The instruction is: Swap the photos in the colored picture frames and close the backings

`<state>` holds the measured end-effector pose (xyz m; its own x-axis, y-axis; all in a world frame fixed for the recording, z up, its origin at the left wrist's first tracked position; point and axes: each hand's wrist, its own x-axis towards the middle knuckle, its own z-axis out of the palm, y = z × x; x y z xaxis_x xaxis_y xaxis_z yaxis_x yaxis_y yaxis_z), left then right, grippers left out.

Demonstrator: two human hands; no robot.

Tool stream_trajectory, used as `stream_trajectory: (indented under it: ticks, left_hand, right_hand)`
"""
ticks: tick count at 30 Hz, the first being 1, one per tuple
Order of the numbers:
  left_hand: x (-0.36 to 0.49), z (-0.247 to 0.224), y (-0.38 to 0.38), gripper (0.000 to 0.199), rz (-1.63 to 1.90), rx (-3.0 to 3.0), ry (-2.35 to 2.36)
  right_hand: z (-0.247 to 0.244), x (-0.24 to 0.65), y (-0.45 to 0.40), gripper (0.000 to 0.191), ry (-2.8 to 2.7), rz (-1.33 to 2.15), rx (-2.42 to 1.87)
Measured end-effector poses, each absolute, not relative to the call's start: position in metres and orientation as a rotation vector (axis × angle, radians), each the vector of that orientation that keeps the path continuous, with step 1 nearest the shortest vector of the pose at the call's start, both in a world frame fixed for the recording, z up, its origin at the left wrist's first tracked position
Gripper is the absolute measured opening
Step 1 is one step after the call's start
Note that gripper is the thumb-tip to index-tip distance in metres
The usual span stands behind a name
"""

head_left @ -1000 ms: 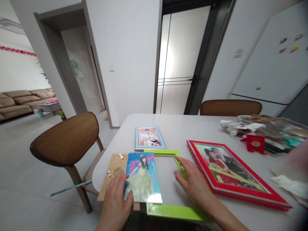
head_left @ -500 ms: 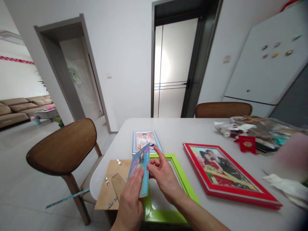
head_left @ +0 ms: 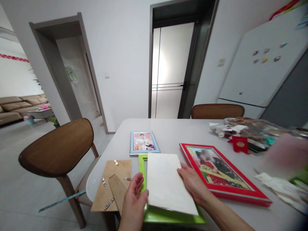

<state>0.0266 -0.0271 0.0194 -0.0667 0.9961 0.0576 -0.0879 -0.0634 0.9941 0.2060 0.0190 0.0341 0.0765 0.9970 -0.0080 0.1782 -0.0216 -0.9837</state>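
Plain white rectangular sheet above the bright green rectangular frame

My right hand grips the sheet by its right edge, thumb side along the margin, other fingertips hidden. My left hand holds nothing; fingers loosely curled and parted, thumb just beside the sheet's left edge, contact uncertain. Sheet lies blank face up, covering most of the frame's opening; whether it sits inside, I cannot tell.

Left of the frame: flat tan fibreboard backing panel with silvery metal clips and a slim brown strut, partly behind my left hand.

Filled frames, two. Pale blue rectangular frame, beyond the green one, contains a pinkish portrait print. Large glossy red frame, to the right, contains a multicoloured portrait print.

Far right on the white, round-cornered table: crumpled clear plastic packaging, brownish contents, too blurred to identify. Small red packet near it.
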Motion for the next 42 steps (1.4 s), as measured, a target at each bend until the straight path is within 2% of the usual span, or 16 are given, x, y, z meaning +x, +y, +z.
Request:
stream_trajectory:
  ticks: [3,5,9,12,17,22,25,29,32,36,42]
  left_hand:
    - [0.02,0.007,-0.03,0.046,1.126,1.567,1.293]
    - [0.019,-0.001,-0.033,0.049,1.029,1.839,1.313]
    - [0.02,-0.007,-0.037,0.052,0.858,2.187,1.309]
    - [0.02,-0.002,-0.036,0.048,0.728,2.324,1.341]
    - [0.026,0.009,-0.035,0.039,0.567,2.443,1.405]
    - [0.018,0.017,-0.038,0.046,0.457,2.446,1.376]
    - [-0.014,0.019,-0.042,0.058,0.429,2.389,1.467]
    - [-0.074,0.009,-0.042,0.07,0.407,2.271,1.794]
    - [-0.106,-0.009,-0.038,0.063,0.538,2.249,1.973]
    - [-0.121,-0.029,-0.031,0.05,0.723,2.313,1.975]
    - [-0.104,-0.017,-0.027,0.045,0.902,2.398,1.915]
  right_hand:
    - [0.03,0.214,0.029,0.046,-1.216,1.264,-1.369]
    - [0.025,0.212,0.035,0.046,-1.257,1.235,-1.413]
    - [0.017,0.205,0.046,0.044,-1.495,0.972,-1.541]
    - [0.017,0.206,0.05,0.041,-1.594,0.839,-1.598]
    - [0.02,0.211,0.047,0.03,-1.762,0.579,-1.726]
    - [0.019,0.212,0.043,0.029,-1.978,0.228,-1.958]
    - [0.022,0.207,0.039,0.033,-2.052,0.142,-1.961]
    - [0.032,0.174,0.024,0.034,-2.121,0.322,-1.612]
    - [0.036,0.13,0.004,0.034,-2.242,0.425,-1.341]
    - [0.026,0.079,-0.012,0.053,-2.349,0.416,-1.254]
    - [0.025,0.083,-0.012,0.052,-2.171,0.532,-1.231]
